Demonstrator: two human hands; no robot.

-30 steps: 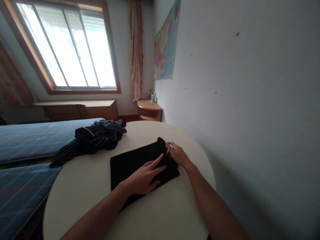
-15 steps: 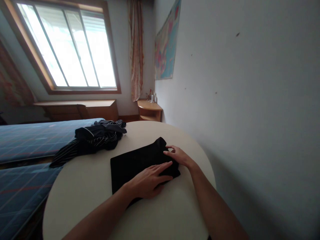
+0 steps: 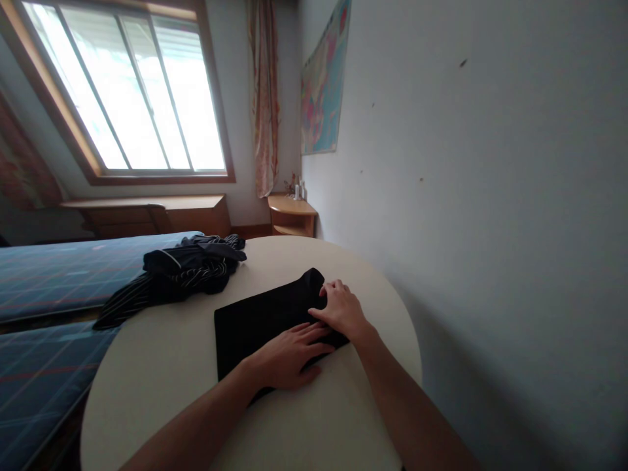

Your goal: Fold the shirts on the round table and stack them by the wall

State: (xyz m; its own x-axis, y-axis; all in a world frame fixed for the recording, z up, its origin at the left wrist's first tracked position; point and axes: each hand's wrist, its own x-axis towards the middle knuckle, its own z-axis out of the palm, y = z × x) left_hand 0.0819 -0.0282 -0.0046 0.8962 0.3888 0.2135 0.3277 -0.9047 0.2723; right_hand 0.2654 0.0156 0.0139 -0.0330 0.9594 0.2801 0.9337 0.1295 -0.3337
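Note:
A folded black cloth (image 3: 265, 311) lies on the round cream table (image 3: 161, 379). My left hand (image 3: 294, 356) rests flat across its lower right part, fingers apart and pointing right. My right hand (image 3: 341, 307) is over the cloth's right end, its fingers curved, with a gap between thumb and forefinger. The right fingertips touch or nearly touch the cloth's edge; no grip on it can be made out. The cloth's right end is partly hidden under both hands.
Dark striped clothes (image 3: 196, 265) lie in a heap over the table's back left edge. Beds with blue checked covers (image 3: 59, 278) stand at the left. A white wall (image 3: 490, 229) rises close on the right. A small corner shelf (image 3: 293, 206) stands behind.
My right hand has moved left and inward over the right end of the cloth, its fingers more curved. My left hand stays flat on the cloth. The view has shifted slightly.

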